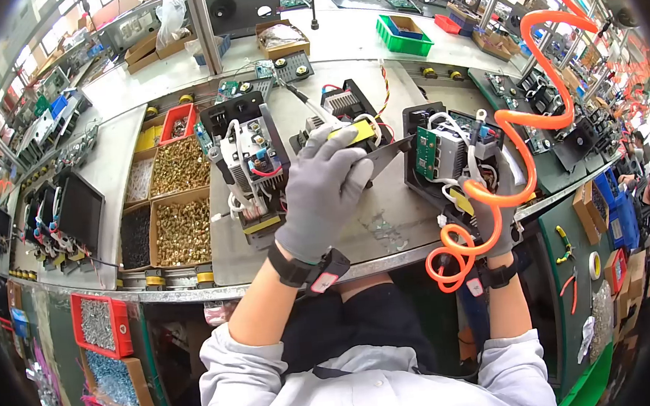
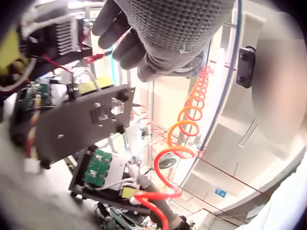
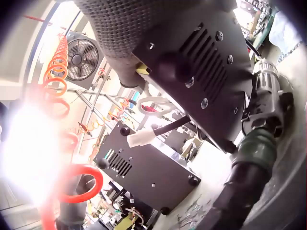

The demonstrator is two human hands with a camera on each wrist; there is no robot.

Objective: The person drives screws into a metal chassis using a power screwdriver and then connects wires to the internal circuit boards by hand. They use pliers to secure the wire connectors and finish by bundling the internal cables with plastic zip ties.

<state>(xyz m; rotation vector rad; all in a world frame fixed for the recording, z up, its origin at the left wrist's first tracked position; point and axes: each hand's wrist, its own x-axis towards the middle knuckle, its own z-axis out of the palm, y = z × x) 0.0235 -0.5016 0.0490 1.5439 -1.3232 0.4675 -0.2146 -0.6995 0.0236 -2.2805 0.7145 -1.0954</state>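
Observation:
My gloved left hand [image 1: 323,195] reaches over the middle power-supply unit [image 1: 344,106], fingers loosely spread above its yellow-wrapped transformer [image 1: 357,132]. Below the fingers, the left wrist view shows that unit's dark slotted panel [image 2: 81,124] and nothing in the grasp. At the right, my gloved right hand [image 1: 493,209] grips the side of another open unit with a green circuit board [image 1: 428,153] and white cables. The right wrist view shows this unit's black vented panel [image 3: 206,72] tilted, hiding the fingertips. An orange coiled hose [image 1: 484,190] crosses in front of the right hand.
A third unit [image 1: 249,159] stands left of the middle one. Beyond it are bins of brass fittings [image 1: 182,229]. A tool with a black handle and green collar [image 3: 256,148] lies beside the tilted panel. A green bin [image 1: 403,36] sits farther back.

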